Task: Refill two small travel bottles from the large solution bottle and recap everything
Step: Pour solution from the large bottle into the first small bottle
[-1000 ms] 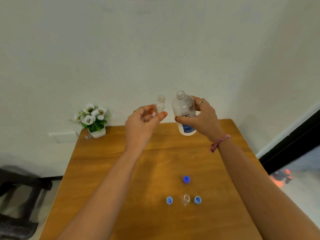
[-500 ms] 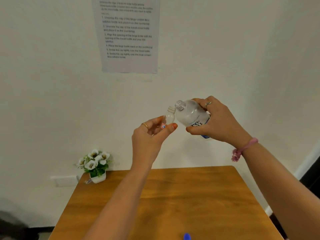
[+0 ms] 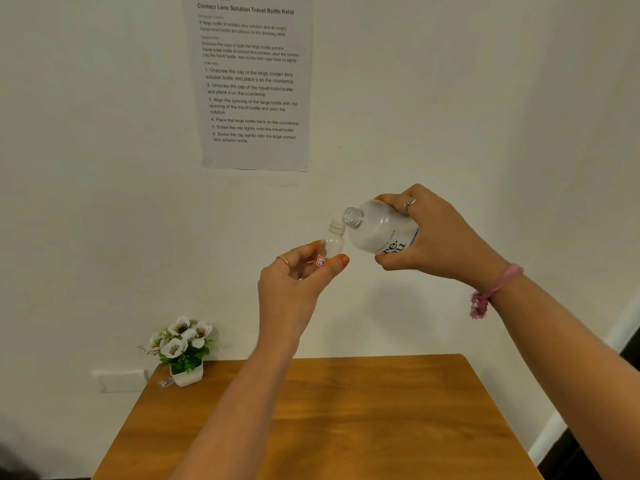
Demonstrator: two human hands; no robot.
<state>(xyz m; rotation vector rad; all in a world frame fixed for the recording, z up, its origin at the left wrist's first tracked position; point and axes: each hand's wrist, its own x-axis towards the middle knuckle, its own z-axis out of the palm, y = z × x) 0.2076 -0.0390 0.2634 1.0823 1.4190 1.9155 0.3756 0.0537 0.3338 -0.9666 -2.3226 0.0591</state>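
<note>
Above left hand's (image 3: 294,282) pinched travel bottle (image 3: 333,242), right hand's (image 3: 440,237) gripped, tilted solution bottle (image 3: 377,228), mouths seemingly touching

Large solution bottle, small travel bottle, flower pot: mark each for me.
large solution bottle (image 3: 379,230), head view, on its tilted body.
small travel bottle (image 3: 333,242), head view, on its shoulder below the open neck.
flower pot (image 3: 187,376), head view, on its white front.

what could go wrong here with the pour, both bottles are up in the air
1. The large bottle is tilted with its wide open neck beside, not over, the small travel bottle's narrow mouth; solution could miss and spill onto the table.
2. The left hand only pinches the small bottle, unsupported, so it may tip or slip.
3. The right hand could over-tilt and flood it.
</note>
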